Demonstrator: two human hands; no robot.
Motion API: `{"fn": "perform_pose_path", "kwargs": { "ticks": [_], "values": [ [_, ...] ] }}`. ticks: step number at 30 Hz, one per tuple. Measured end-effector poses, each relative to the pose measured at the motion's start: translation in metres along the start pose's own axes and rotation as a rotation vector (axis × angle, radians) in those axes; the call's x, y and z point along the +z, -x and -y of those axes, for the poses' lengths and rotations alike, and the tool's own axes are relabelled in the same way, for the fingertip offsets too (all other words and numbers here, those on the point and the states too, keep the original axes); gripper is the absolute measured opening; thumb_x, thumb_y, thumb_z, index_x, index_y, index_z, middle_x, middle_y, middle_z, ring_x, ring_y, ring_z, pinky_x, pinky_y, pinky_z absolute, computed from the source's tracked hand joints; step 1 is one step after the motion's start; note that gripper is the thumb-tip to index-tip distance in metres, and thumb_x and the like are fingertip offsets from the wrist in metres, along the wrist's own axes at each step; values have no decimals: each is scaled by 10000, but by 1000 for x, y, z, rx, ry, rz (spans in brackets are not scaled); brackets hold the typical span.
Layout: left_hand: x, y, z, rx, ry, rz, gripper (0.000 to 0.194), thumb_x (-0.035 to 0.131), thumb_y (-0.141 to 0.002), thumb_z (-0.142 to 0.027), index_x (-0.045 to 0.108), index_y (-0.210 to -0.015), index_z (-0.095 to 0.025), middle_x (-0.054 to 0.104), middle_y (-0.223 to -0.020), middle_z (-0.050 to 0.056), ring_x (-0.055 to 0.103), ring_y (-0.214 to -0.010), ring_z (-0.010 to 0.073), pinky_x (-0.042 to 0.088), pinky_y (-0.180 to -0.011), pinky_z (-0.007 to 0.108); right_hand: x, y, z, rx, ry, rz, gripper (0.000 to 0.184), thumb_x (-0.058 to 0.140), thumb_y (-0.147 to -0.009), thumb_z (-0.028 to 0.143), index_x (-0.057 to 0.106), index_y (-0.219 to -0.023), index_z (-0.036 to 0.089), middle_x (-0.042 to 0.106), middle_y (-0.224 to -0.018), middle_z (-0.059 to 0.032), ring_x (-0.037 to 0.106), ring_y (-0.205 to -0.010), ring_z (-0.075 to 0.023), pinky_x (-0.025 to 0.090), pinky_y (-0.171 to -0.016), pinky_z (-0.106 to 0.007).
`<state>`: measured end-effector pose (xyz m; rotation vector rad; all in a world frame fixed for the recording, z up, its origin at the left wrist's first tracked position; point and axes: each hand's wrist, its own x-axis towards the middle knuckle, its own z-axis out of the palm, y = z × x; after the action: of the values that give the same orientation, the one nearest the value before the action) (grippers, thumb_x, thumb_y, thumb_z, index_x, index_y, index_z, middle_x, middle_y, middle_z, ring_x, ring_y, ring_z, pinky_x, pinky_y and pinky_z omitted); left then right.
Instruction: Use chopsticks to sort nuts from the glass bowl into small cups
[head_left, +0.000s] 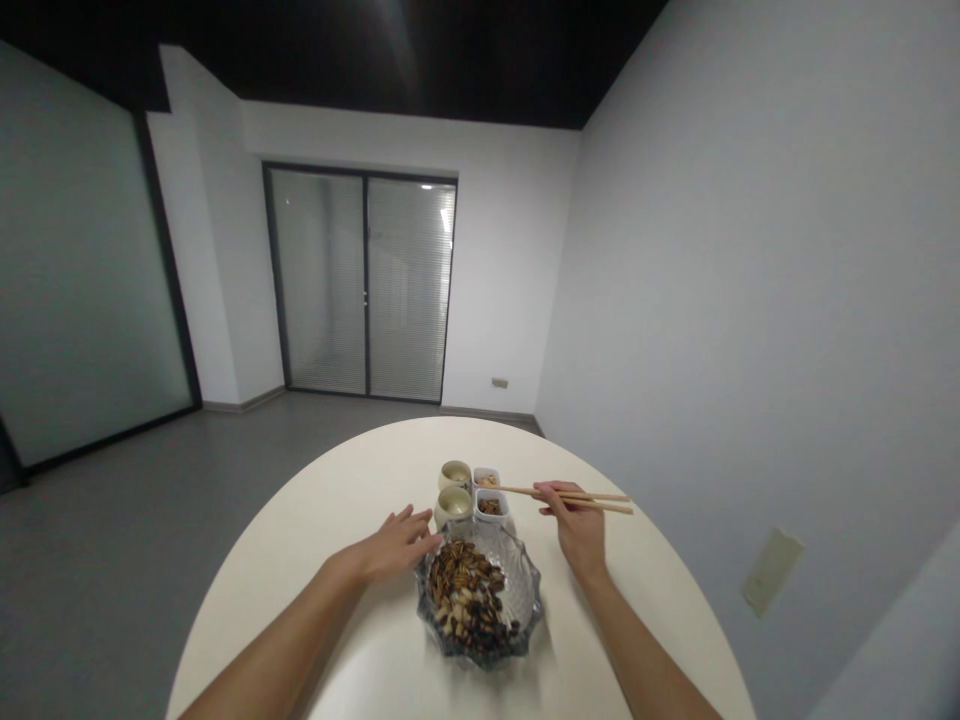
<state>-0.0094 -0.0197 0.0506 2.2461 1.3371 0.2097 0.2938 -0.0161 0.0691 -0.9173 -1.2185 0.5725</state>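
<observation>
Showing the right hand (574, 525) in a narrow grip on chopsticks (592, 498) beside two white dishes (490, 507) already holding small portions, and the left hand (397, 545) spread wide and empty just beside a glass bowl (529, 590) of heaped nuts (465, 595) on the table (660, 590).

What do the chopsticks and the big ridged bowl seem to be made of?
The chopsticks look like matte wood or bamboo, going by their pale tan colour. The bowl looks like glossy glass: light glints off its ridges.
</observation>
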Motion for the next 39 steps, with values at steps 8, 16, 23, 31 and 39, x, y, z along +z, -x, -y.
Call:
{"fn": "perform_pose_path", "kwargs": {
  "ticks": [8, 16, 23, 31, 39],
  "values": [
    [5, -6, 9, 8, -9, 0, 701, 187, -917, -739, 505, -1319, -261, 201, -1544, 50, 41, -1413, 343, 47, -1105, 565, -3, 9, 24, 70, -17, 307, 271, 779, -681, 430, 713, -706, 169, 719, -669, -60, 667, -625, -186, 545, -481, -248],
    [5, -6, 9, 3, 2, 5, 700, 188, -915, -742, 507, -1311, -261, 194, -1546, 47, 28, -1416, 334, 34, -1112, 544, 4, 14, 18, 111, 43, 403, 250, 777, -683, 416, 716, -695, 174, 691, -621, -30, 599, -560, -148, 503, -512, -245],
    [3, -4, 5, 3, -14, 3, 710, 169, -916, -739, 483, -1329, -253, 197, -1546, 52, 36, -1414, 342, 42, -1105, 548, 9, 22, 15, 72, 48, 461, 203, 755, -725, 387, 732, -748, 187, 697, -647, -22, 600, -584, -153, 477, -543, -250],
    [4, -6, 8, 5, -17, 2, 674, 182, -918, -732, 498, -1312, -286, 201, -1545, 31, 32, -1418, 323, 38, -1109, 528, 10, 25, 17, 48, 62, 487, 200, 741, -745, 395, 733, -760, 196, 695, -655, -21, 602, -576, -158, 472, -533, -251],
    [3, -4, 4, 2, -7, 6, 723, 172, -915, -738, 494, -1323, -236, 192, -1545, 66, 37, -1413, 343, 39, -1105, 544, 10, 24, 17, 52, 65, 473, 195, 745, -738, 388, 739, -759, 194, 685, -625, -19, 594, -561, -155, 468, -521, -249]
  ]
}}
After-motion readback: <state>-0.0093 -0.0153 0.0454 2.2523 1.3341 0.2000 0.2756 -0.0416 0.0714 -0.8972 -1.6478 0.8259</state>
